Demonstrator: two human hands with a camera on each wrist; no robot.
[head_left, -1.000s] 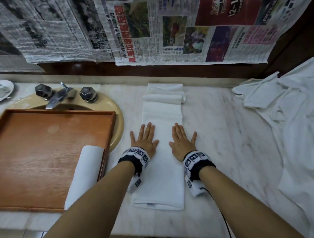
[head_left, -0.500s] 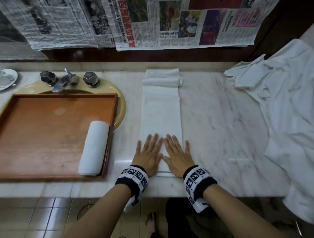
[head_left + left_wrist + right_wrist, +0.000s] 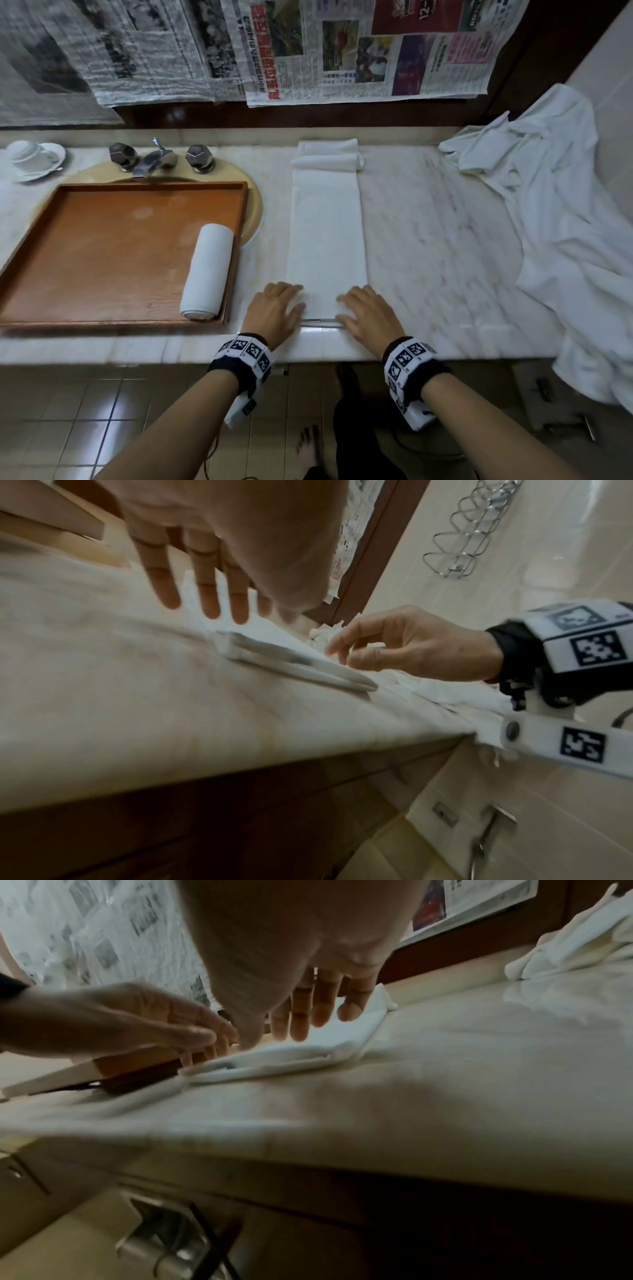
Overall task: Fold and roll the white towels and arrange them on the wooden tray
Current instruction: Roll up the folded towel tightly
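A long folded white towel (image 3: 325,233) lies flat on the marble counter, running away from me, its far end doubled over against the wall. My left hand (image 3: 277,308) rests palm down on the towel's near left corner, fingers loosely bent. My right hand (image 3: 366,311) rests on the near right corner in the same way. The wrist views show the towel's layered near end (image 3: 291,1053) (image 3: 274,653) under both sets of fingertips; I see no clear pinch. The wooden tray (image 3: 120,253) sits over the sink at the left. One rolled white towel (image 3: 207,270) lies along its right side.
A heap of loose white towels (image 3: 565,222) covers the counter's right side and hangs over its edge. Behind the tray are the faucet (image 3: 150,161) and the sink rim (image 3: 255,209). A cup on a saucer (image 3: 30,159) stands at the far left. The counter's front edge (image 3: 342,349) runs just behind my wrists.
Both hands slid toward me along the towel, from its middle to its near end, then parted to the two near corners. My view pulled back from the counter.
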